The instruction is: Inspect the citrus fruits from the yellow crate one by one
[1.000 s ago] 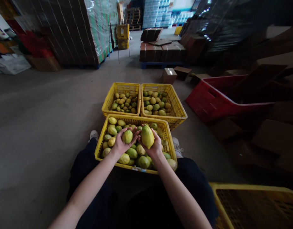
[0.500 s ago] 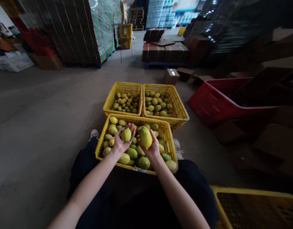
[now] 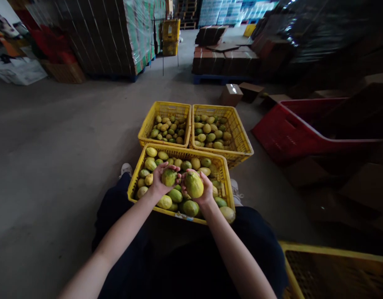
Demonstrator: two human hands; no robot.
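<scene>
My left hand [image 3: 162, 179] is curled around a small yellow-green oval fruit [image 3: 169, 177], its kind not clear. In my right hand [image 3: 205, 187] lies a larger, more yellow oval fruit [image 3: 194, 185] with a greenish end. The two hands are side by side, close together, over the front yellow crate [image 3: 133, 187]. Loose green and yellow fruits [image 3: 175, 195] of several sizes fill that crate below the hands, some hidden behind them.
Behind it stand a left rear yellow crate [image 3: 143, 129] and a right rear yellow crate [image 3: 243, 137], both holding smaller fruits. A red bin [image 3: 281, 135] and flattened cardboard [image 3: 359, 182] lie to the right. Another yellow crate [image 3: 331, 251] is at lower right.
Both fruits have been turned in my hands, and the left fingers have curled further round theirs. The view has tilted down and shifted slightly left.
</scene>
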